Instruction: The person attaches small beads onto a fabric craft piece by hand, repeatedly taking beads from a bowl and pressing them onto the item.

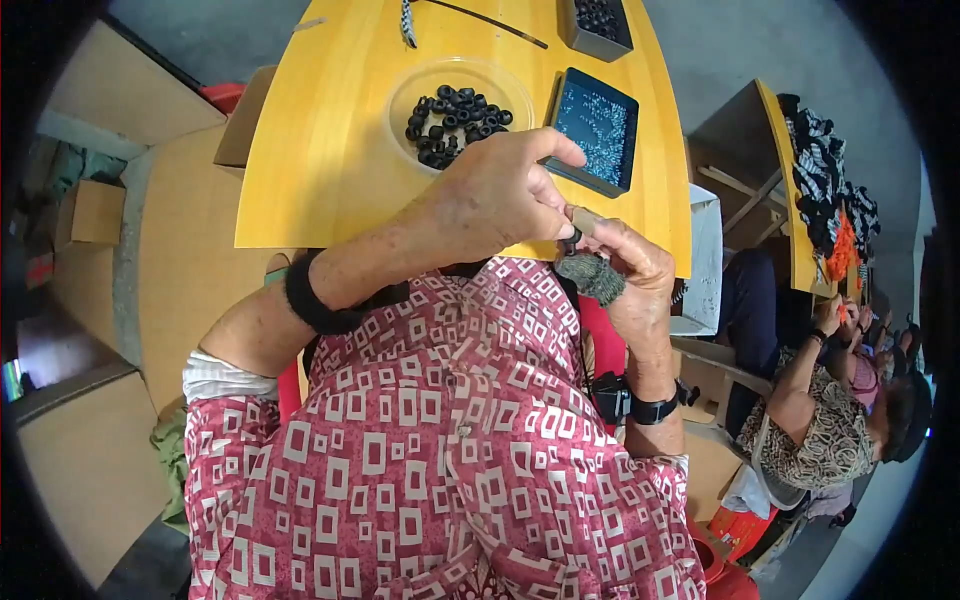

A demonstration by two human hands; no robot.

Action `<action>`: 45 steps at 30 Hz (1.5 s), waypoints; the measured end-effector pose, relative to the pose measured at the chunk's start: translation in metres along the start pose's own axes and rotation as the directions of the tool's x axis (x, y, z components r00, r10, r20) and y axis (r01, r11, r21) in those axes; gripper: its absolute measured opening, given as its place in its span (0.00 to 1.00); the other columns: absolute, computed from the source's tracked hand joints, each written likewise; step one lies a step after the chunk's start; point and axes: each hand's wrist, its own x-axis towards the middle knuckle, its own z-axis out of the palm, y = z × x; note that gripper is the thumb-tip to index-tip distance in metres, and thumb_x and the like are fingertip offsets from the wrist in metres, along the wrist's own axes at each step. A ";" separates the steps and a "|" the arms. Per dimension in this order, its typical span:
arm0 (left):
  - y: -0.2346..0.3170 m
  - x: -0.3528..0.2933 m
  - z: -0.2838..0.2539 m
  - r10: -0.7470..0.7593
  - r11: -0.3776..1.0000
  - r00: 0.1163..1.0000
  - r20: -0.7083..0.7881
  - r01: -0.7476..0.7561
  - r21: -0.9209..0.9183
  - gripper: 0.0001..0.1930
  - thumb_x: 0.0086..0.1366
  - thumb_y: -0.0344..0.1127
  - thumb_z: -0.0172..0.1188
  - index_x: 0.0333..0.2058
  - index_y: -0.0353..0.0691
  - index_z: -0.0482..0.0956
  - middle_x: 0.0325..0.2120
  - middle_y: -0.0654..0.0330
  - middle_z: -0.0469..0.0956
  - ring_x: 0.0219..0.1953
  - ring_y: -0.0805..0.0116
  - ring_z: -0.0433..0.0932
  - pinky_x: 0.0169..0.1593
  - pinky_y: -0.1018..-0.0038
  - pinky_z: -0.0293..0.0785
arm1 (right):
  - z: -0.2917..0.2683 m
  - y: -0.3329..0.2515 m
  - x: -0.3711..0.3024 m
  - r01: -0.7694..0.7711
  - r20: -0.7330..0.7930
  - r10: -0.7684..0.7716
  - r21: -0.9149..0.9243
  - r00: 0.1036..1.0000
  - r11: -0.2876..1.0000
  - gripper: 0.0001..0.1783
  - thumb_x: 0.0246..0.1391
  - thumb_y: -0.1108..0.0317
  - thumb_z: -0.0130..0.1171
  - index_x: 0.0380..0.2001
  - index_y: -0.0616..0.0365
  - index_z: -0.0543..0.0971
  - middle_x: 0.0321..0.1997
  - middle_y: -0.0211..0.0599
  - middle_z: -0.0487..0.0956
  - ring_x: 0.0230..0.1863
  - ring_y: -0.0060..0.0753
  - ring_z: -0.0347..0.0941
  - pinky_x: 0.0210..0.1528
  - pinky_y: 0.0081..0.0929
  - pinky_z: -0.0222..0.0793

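Note:
Both of my hands meet at the near right edge of the yellow table. My left hand (490, 190) is closed in a pinch at a small black piece (571, 240), its index finger curving out above. The piece's exact kind is too small to tell. Close against it, my right hand (635, 262) is closed round a grey-green bundle that looks like cord (590, 276). A tan wrap (583, 218) covers one right finger. Beyond my left hand sits a clear round bowl (398, 92) with many black ring-like pieces (455, 118).
A dark tray (562, 172) of small pale bits lies on the table (320, 160), behind it a box (612, 50) of dark pieces. A cord (490, 22) lies at the far edge. At right are a white bin (706, 265) and a seated co-worker (820, 430).

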 end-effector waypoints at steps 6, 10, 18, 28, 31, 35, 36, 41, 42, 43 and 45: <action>0.000 -0.001 0.001 -0.040 0.996 0.999 0.019 0.041 -0.082 0.30 0.52 0.28 0.65 0.54 0.28 0.65 0.28 0.54 0.82 0.33 0.74 0.80 0.40 0.79 0.74 | 0.001 0.004 0.000 0.119 0.019 -0.120 0.053 0.993 0.992 0.21 0.45 0.84 0.63 0.46 0.63 0.76 0.42 0.36 0.78 0.40 0.25 0.75 0.46 0.21 0.72; -0.009 0.000 0.003 -0.042 0.978 0.999 0.024 0.046 -0.205 0.31 0.51 0.27 0.65 0.54 0.28 0.65 0.29 0.53 0.82 0.32 0.75 0.79 0.39 0.80 0.74 | 0.008 -0.003 0.003 0.070 -0.013 -0.070 -0.051 0.997 0.996 0.22 0.42 0.85 0.64 0.44 0.63 0.76 0.41 0.33 0.76 0.41 0.24 0.73 0.47 0.21 0.70; -0.015 0.001 0.006 -0.047 0.956 0.998 0.041 0.057 -0.287 0.30 0.53 0.26 0.63 0.54 0.27 0.64 0.30 0.53 0.82 0.32 0.74 0.79 0.38 0.80 0.74 | 0.009 -0.001 0.005 0.145 -0.012 -0.152 -0.247 0.988 0.958 0.21 0.41 0.82 0.65 0.42 0.61 0.74 0.33 0.34 0.73 0.34 0.26 0.73 0.37 0.22 0.69; -0.024 0.000 0.005 -0.103 0.934 0.993 0.064 0.119 -0.336 0.28 0.54 0.27 0.63 0.54 0.25 0.65 0.31 0.52 0.82 0.32 0.70 0.81 0.40 0.78 0.76 | 0.013 -0.013 0.008 0.161 0.039 -0.161 -0.440 0.986 0.884 0.21 0.45 0.76 0.66 0.46 0.62 0.78 0.32 0.34 0.76 0.33 0.25 0.72 0.38 0.21 0.69; -0.026 -0.002 0.005 -0.128 0.916 0.988 0.083 0.150 -0.371 0.29 0.55 0.27 0.63 0.54 0.24 0.65 0.32 0.52 0.82 0.33 0.70 0.81 0.40 0.77 0.76 | 0.013 -0.011 0.007 0.158 0.051 -0.150 -0.436 0.987 0.886 0.20 0.45 0.78 0.65 0.45 0.62 0.77 0.34 0.36 0.78 0.34 0.26 0.73 0.38 0.21 0.69; -0.029 -0.001 0.004 -0.145 0.902 0.984 0.100 0.174 -0.394 0.28 0.55 0.27 0.64 0.53 0.24 0.65 0.32 0.52 0.81 0.33 0.69 0.81 0.40 0.77 0.76 | 0.012 -0.004 0.006 0.152 0.047 -0.146 -0.404 0.988 0.902 0.19 0.45 0.80 0.63 0.44 0.63 0.77 0.35 0.37 0.78 0.35 0.26 0.74 0.40 0.22 0.70; -0.032 0.000 0.004 -0.144 0.893 0.984 0.108 0.176 -0.414 0.28 0.55 0.27 0.64 0.53 0.24 0.65 0.32 0.52 0.81 0.33 0.69 0.81 0.41 0.77 0.76 | 0.013 -0.003 0.006 0.153 0.049 -0.146 -0.403 0.988 0.902 0.19 0.45 0.80 0.63 0.44 0.63 0.77 0.35 0.37 0.78 0.35 0.26 0.74 0.40 0.22 0.70; -0.033 -0.001 0.008 -0.142 0.843 0.987 0.073 0.159 -0.513 0.28 0.49 0.30 0.66 0.47 0.21 0.69 0.27 0.54 0.79 0.28 0.73 0.79 0.33 0.81 0.74 | 0.013 -0.001 0.008 0.229 0.067 -0.224 -0.452 0.972 0.862 0.19 0.45 0.81 0.62 0.44 0.62 0.76 0.36 0.37 0.78 0.35 0.26 0.74 0.41 0.21 0.70; -0.032 -0.001 0.008 -0.137 0.846 0.987 0.079 0.158 -0.509 0.28 0.50 0.31 0.67 0.48 0.21 0.68 0.28 0.54 0.79 0.29 0.73 0.79 0.34 0.81 0.74 | 0.013 -0.001 0.008 0.231 0.068 -0.225 -0.453 0.972 0.861 0.19 0.45 0.81 0.62 0.44 0.62 0.76 0.36 0.37 0.78 0.35 0.26 0.74 0.41 0.21 0.70; -0.032 -0.001 0.007 -0.131 0.849 0.988 0.085 0.156 -0.505 0.29 0.51 0.31 0.67 0.49 0.21 0.68 0.28 0.54 0.79 0.30 0.73 0.79 0.34 0.81 0.75 | 0.013 -0.002 0.009 0.218 0.058 -0.215 -0.442 0.975 0.870 0.19 0.45 0.81 0.62 0.44 0.63 0.75 0.36 0.36 0.78 0.35 0.25 0.73 0.42 0.21 0.70; -0.026 -0.003 0.003 -0.148 0.830 0.983 0.112 0.185 -0.526 0.28 0.54 0.33 0.66 0.51 0.25 0.67 0.32 0.53 0.79 0.34 0.71 0.79 0.40 0.79 0.75 | 0.013 -0.003 0.009 0.207 0.048 -0.207 -0.433 0.977 0.877 0.19 0.45 0.81 0.62 0.44 0.63 0.75 0.36 0.36 0.78 0.36 0.25 0.73 0.42 0.21 0.70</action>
